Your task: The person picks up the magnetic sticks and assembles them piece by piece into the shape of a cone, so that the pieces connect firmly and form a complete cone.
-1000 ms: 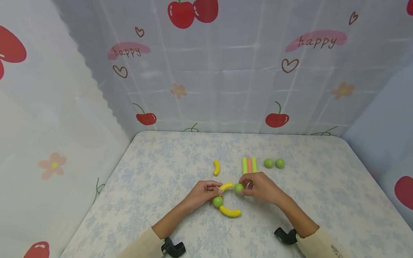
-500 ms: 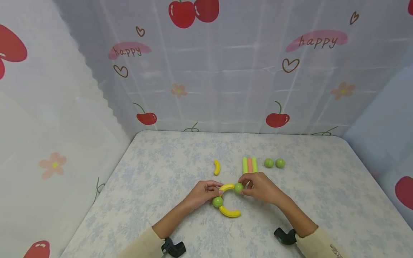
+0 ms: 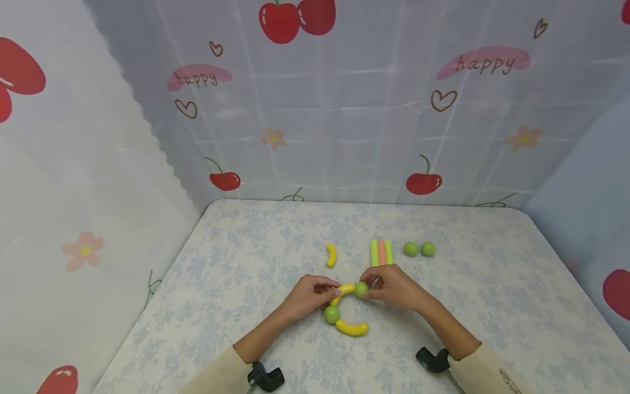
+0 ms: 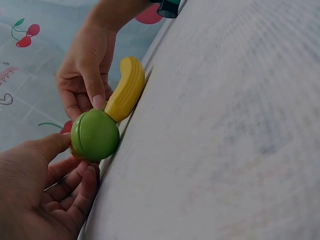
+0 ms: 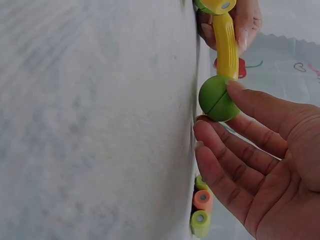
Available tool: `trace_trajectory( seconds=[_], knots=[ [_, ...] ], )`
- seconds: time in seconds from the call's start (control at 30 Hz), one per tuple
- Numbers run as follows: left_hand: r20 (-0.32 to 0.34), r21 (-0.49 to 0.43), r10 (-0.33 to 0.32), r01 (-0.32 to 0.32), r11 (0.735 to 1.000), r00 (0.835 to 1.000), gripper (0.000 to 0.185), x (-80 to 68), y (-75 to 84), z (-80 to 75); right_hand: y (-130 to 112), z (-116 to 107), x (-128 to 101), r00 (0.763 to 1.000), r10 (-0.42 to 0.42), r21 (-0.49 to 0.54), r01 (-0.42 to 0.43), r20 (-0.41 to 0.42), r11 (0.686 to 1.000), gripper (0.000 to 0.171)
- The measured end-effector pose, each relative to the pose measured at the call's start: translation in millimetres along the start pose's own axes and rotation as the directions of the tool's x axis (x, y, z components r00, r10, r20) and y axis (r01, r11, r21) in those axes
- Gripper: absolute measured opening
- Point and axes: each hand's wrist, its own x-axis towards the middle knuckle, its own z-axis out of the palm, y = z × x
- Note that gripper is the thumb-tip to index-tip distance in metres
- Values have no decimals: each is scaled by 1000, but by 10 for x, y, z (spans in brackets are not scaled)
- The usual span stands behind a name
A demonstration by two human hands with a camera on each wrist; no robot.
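Note:
My left hand (image 3: 307,296) pinches a yellow curved building stick (image 3: 346,289) between thumb and fingers. At that stick's right end sits a green ball (image 3: 361,289), gripped by the thumb and fingertips of my right hand (image 3: 396,287). Stick and ball touch in the right wrist view, where the ball (image 5: 215,100) shows a groove. Another green ball (image 3: 332,314) joins the stick's lower left end. From it a lower yellow curved stick (image 3: 351,328) runs right, so the pieces form an arc with its gap at the right. Fingers hide part of the held stick.
Behind the hands lie a spare yellow curved stick (image 3: 332,255) and a row of green and orange straight sticks (image 3: 381,251). Two green balls (image 3: 410,249) (image 3: 428,249) rest right of them. A printed curtain (image 3: 334,120) rises beyond the table (image 3: 246,235).
The ball in my right hand has moved left, from apart to touching the upper curved stick's end. The joined arc has then shifted slightly toward the front of the table.

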Motion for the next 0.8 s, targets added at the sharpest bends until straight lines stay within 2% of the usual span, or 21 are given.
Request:
trace_trajectory(
  seconds=[0.27,0.53,0.8],
  knots=[
    [16,76,24,-25,997,1000,26,-4,11,-17,-36,-9,61,999,8,2,-8,36,1000,23],
    [8,107,7,-8,994,1000,25,-6,28,-17,-2,-24,125,998,8,-11,-7,60,1000,21],
    [10,123,22,-23,992,1000,25,-5,12,-12,-2,-66,188,995,13,-19,-12,102,1000,24]
  ],
)
